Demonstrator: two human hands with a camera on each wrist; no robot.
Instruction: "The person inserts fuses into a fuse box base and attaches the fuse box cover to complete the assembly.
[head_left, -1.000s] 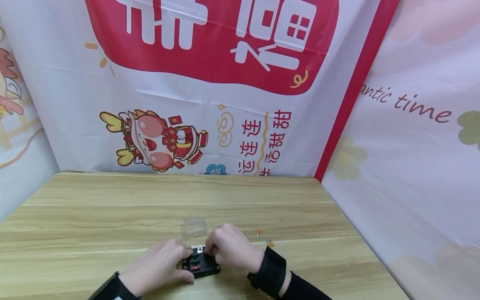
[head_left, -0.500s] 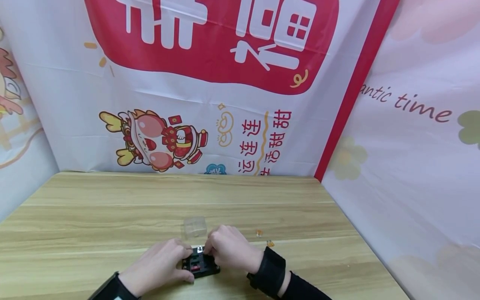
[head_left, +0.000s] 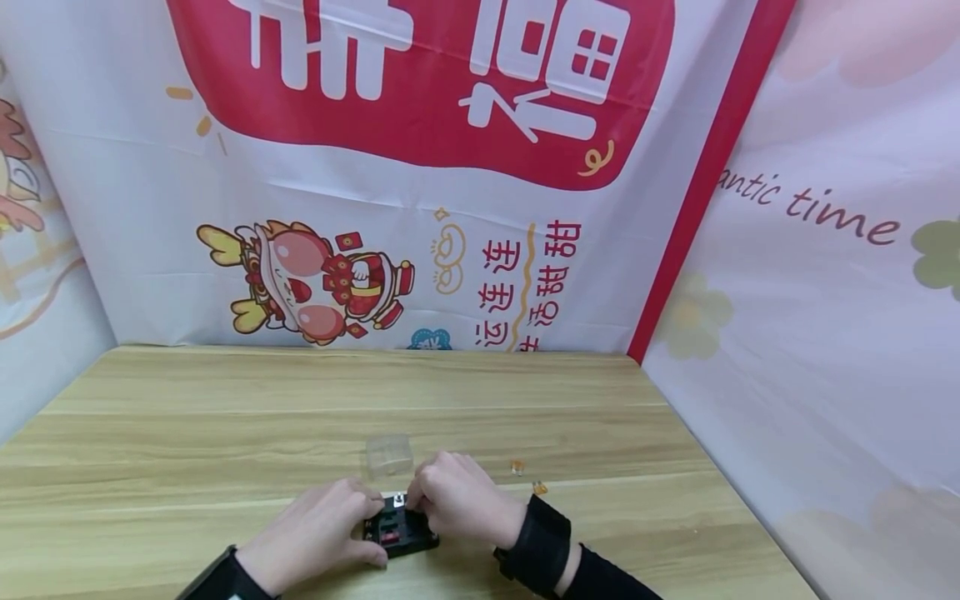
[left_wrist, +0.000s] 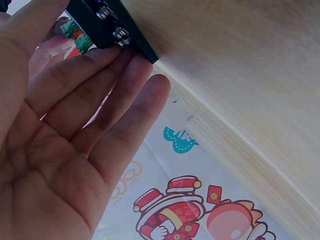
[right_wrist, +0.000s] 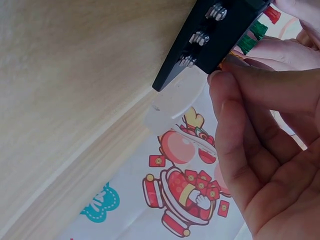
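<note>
A black fuse block (head_left: 411, 540) lies on the table with coloured blade fuses in it. Its near left part carries a red fuse (right_wrist: 272, 15), followed by green fuses (right_wrist: 252, 37). My left hand (head_left: 322, 529) holds the block's left end between thumb and fingers. At the block's far right side, my right hand (head_left: 465, 500) has thumb and index finger pinched together. A sliver of an orange fuse (right_wrist: 233, 56) shows at those fingertips in the right wrist view; the fingers hide most of it. Metal screw terminals (right_wrist: 199, 38) line the block's side.
Just behind the block stands a clear plastic cover (head_left: 389, 455). Two small orange fuses (head_left: 517, 468) lie on the wooden table (head_left: 225, 417) to the right of my right hand. Printed cloth (head_left: 150, 250) hangs behind the table.
Both hands and the fuse block stay almost in place. The head view has shifted very slightly.
</note>
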